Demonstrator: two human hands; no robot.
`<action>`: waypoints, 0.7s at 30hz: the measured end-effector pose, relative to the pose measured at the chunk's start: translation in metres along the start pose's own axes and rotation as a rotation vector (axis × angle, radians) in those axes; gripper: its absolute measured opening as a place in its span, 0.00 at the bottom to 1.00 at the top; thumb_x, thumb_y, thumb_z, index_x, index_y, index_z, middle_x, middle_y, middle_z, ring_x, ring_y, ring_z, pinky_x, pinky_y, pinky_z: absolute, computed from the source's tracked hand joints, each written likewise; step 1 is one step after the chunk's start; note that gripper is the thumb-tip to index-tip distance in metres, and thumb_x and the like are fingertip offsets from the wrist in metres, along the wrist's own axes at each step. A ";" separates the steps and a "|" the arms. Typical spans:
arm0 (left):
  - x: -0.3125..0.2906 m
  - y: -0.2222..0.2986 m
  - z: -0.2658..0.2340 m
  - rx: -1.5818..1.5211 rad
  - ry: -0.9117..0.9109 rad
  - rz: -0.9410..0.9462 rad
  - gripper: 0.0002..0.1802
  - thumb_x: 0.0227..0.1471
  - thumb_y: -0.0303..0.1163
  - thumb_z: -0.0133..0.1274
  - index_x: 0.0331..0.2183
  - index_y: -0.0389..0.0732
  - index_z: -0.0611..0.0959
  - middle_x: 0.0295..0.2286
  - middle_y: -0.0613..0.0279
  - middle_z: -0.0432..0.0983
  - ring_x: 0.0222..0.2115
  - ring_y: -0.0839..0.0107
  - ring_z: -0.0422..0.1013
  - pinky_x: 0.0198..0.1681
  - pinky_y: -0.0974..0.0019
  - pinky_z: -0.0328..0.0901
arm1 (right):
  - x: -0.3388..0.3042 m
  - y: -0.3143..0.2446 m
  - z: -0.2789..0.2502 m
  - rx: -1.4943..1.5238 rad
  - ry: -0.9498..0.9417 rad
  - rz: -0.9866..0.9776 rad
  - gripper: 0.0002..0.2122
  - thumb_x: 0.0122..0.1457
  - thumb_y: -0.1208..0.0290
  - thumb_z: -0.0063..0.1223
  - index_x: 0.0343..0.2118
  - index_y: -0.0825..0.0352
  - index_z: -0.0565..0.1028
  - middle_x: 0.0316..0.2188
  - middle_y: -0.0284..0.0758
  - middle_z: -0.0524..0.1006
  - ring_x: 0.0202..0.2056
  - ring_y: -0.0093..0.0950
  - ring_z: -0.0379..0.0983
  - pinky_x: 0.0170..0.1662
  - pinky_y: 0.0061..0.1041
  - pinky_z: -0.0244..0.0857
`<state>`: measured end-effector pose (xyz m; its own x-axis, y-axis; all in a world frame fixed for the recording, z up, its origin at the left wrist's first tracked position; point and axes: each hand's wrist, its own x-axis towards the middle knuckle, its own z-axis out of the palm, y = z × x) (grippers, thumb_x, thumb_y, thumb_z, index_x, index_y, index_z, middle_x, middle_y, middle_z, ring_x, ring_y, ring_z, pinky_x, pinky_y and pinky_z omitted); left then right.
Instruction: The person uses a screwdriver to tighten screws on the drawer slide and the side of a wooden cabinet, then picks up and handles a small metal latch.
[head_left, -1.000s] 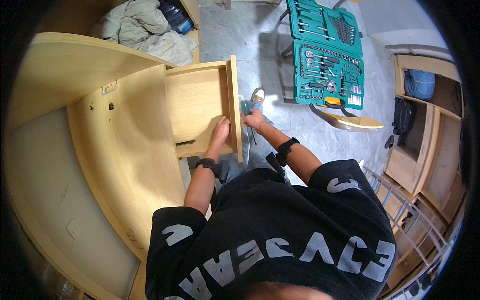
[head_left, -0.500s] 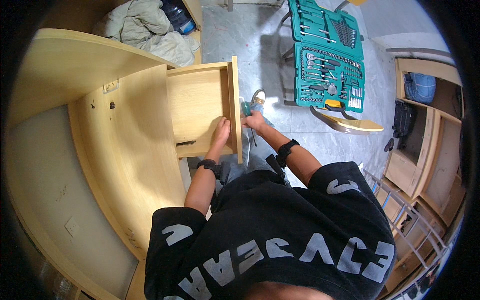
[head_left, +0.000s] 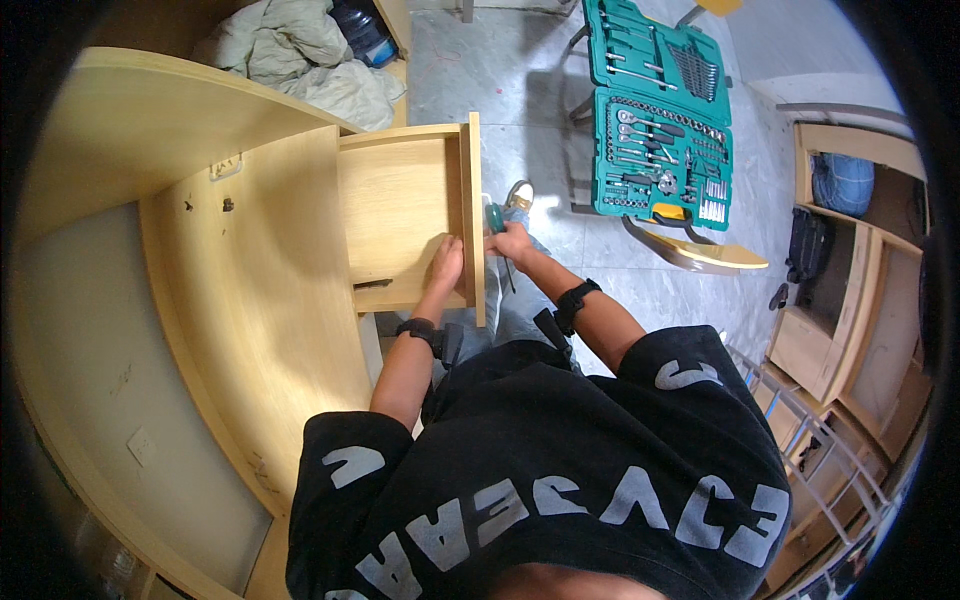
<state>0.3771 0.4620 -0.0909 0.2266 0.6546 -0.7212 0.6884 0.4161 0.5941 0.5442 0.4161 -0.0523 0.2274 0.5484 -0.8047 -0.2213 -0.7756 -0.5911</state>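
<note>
A pale wooden drawer [head_left: 405,200] stands pulled out of the wooden desk. Inside it, my left hand [head_left: 449,262] is closed, fingers bunched against the inner face of the drawer front [head_left: 475,160]; whatever they pinch is hidden. On the outer side of that same panel, my right hand [head_left: 512,243] is closed round a screwdriver [head_left: 494,217] with a green handle. Its dark shaft points back toward my body, apart from the panel. A small dark strip [head_left: 373,283] lies on the drawer bottom, near my left forearm.
A green tool case [head_left: 660,150] with sockets and ratchets lies spread on a chair [head_left: 700,252] to the right. Crumpled cloth [head_left: 300,60] and a large water bottle [head_left: 364,35] fill a far-left compartment. Wooden shelving [head_left: 860,290] and a metal ladder frame [head_left: 820,440] stand right.
The view has shifted slightly. Both hands keep their places at the drawer front, and the screwdriver stays in my right hand.
</note>
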 end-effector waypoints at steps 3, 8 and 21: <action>-0.003 0.004 0.001 0.023 0.133 0.218 0.23 0.57 0.43 0.37 0.36 0.31 0.75 0.28 0.51 0.75 0.30 0.61 0.71 0.36 0.60 0.63 | 0.000 0.001 -0.002 0.047 0.010 0.003 0.08 0.40 0.82 0.58 0.27 0.72 0.76 0.21 0.35 0.75 0.21 0.24 0.73 0.25 0.20 0.68; -0.008 0.019 -0.006 0.113 0.013 0.057 0.26 0.54 0.46 0.37 0.37 0.32 0.77 0.37 0.39 0.73 0.41 0.44 0.69 0.45 0.54 0.62 | -0.004 -0.001 -0.005 0.082 -0.020 0.025 0.09 0.41 0.81 0.54 0.30 0.73 0.76 0.21 0.39 0.77 0.21 0.28 0.74 0.25 0.25 0.68; -0.010 0.031 0.002 0.080 0.272 -0.110 0.28 0.52 0.47 0.37 0.28 0.29 0.80 0.29 0.37 0.74 0.33 0.43 0.72 0.39 0.50 0.65 | -0.029 -0.003 -0.040 0.170 -0.066 0.066 0.08 0.45 0.82 0.54 0.31 0.72 0.72 0.21 0.35 0.73 0.20 0.23 0.70 0.25 0.18 0.66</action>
<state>0.3971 0.4669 -0.0658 -0.0376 0.7580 -0.6512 0.7531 0.4498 0.4800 0.5764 0.3900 -0.0248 0.1453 0.5220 -0.8405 -0.3924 -0.7495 -0.5332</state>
